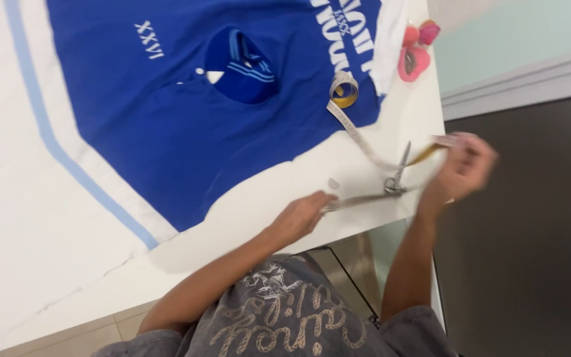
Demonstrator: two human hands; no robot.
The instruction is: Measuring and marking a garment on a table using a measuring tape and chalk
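Scissors point(391, 177) lie on the white surface point(266, 198) just beside the blue shirt point(186, 125). Left hand point(302, 215) fingers close on one blade; right hand point(464, 165) fingers pinch the measuring tape point(355, 129).
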